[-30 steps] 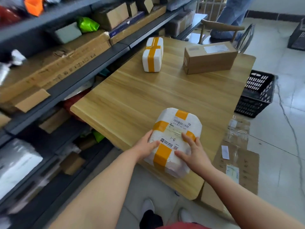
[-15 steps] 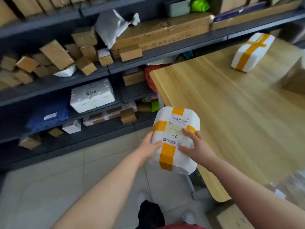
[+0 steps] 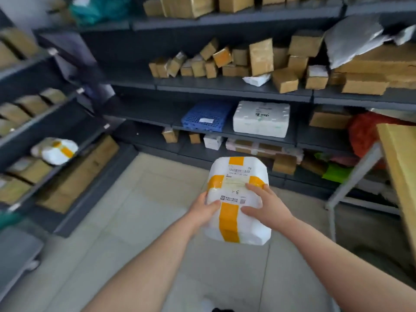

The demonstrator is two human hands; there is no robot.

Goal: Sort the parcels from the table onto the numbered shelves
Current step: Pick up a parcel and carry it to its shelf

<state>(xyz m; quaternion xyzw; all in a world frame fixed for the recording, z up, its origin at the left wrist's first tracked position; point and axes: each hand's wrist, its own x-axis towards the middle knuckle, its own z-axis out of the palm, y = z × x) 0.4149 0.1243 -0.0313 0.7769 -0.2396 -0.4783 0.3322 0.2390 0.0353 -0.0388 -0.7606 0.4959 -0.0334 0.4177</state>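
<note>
I hold a white parcel (image 3: 236,176) crossed with orange tape in front of me, above the tiled floor. A printed label and the handwritten mark "1-8" show on its top. My left hand (image 3: 202,209) grips its left edge, thumb on top. My right hand (image 3: 263,203) grips its right side, fingers spread over the label. Dark grey shelves (image 3: 225,87) face me, stacked with cardboard boxes. The wooden table (image 3: 398,158) shows only as an edge at the far right.
A second shelf unit (image 3: 56,109) runs along the left, holding a similar white, orange-taped parcel (image 3: 55,150). A blue crate (image 3: 206,115) and a white foam box (image 3: 261,119) sit on a lower shelf ahead. Tiled floor (image 3: 139,221) lies between the units.
The parcel was lifted off the table with both hands and carried left. The view has swung from the table to the shelves; the table is now at the far right edge.
</note>
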